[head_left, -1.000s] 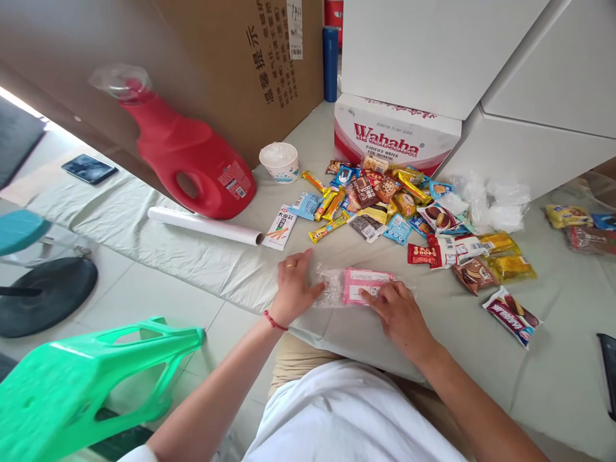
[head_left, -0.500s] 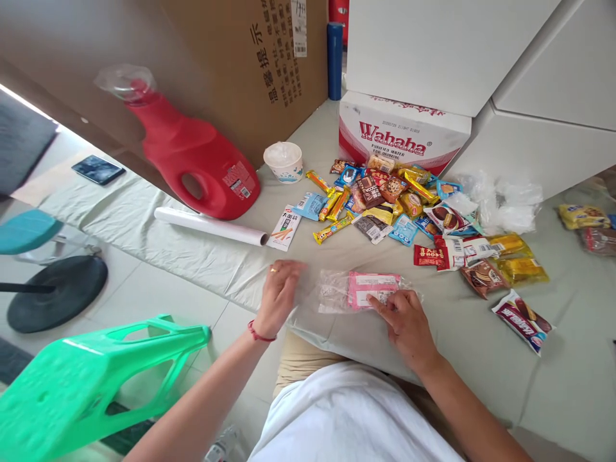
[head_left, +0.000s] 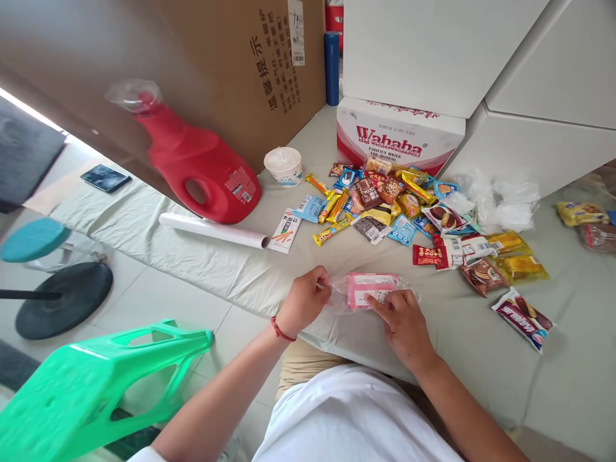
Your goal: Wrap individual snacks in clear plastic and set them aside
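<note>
In front of me a clear plastic bag lies on the cloth with pink packets inside, white labels facing up. My left hand is closed in a pinch at the bag's left end. My right hand holds the bag's right side, its index finger pressed on a label and the other fingers curled at the edge. Part of the bag's right end is hidden under that hand. Beyond the bag lies a pile of wrapped snacks.
Behind the snacks stands a Wahaha carton. A paper cup, a white roll and a red jug stand or lie to the left. Clear plastic bags sit at the right. A green stool is on the floor.
My left hand has moved right from beside the bag and now pinches its left end. My right hand stays on the packets. The view has shifted slightly.
</note>
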A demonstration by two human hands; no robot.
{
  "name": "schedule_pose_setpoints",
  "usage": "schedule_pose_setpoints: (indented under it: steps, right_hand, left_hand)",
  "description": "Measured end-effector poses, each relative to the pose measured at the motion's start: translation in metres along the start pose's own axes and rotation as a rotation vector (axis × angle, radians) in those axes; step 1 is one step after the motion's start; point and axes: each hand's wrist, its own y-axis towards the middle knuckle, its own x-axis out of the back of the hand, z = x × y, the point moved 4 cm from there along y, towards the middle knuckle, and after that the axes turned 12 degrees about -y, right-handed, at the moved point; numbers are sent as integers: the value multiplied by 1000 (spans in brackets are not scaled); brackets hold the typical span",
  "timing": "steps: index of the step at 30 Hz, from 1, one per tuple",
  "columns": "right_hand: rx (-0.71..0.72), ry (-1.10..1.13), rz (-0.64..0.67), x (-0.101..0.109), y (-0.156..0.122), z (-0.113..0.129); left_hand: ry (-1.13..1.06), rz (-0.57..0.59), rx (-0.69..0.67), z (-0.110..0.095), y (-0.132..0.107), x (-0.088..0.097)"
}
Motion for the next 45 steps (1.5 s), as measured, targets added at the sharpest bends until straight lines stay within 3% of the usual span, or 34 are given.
schedule_pose_setpoints:
  steps: [3, 6, 9, 12, 18, 24, 28, 30, 33, 35, 38, 41, 45]
  right_hand:
    - [0, -9, 16, 0, 1, 2]
    - [-12, -16, 29, -2, 2, 3]
    - [-27, 19, 29, -4, 2, 3]
    - [-1, 133, 9, -1, 1, 2]
    - [42, 334, -2, 11, -1, -4]
    - [39, 419, -33, 9, -1, -4]
    - [10, 575, -59, 17, -6, -11]
    - [-154, 621, -126, 21, -10, -26]
    - [-516, 440, -228, 20, -20, -61]
    - [-626, 308, -141, 14, -24, -77]
    - [-598, 313, 51, 5, -26, -84]
    - [-581, 408, 34, 12, -26, -78]
    - [-686, 773, 63, 14, -28, -68]
  left_hand:
    - [-366, 41, 97, -6, 6, -15]
    - [-465, 69, 110, -11, 10, -41]
    - [-223, 48, -28, -14, 8, -62]
    - [-47, -15, -188, -15, 4, -69]
    - [-153, -54, -148, -2, 8, -80]
    - [246, -376, -209, -2, 8, -77]
    - [479, -251, -81, -4, 15, -71]
    - [520, -175, -33, -6, 19, -72]
    - [540, -119, 4, -12, 22, -75]
    - [558, -108, 25, -17, 23, -77]
    - [583, -75, 49, -23, 24, -79]
    - [523, -39, 44, -28, 24, -82]
    - [150, 50, 37, -26, 25, -92]
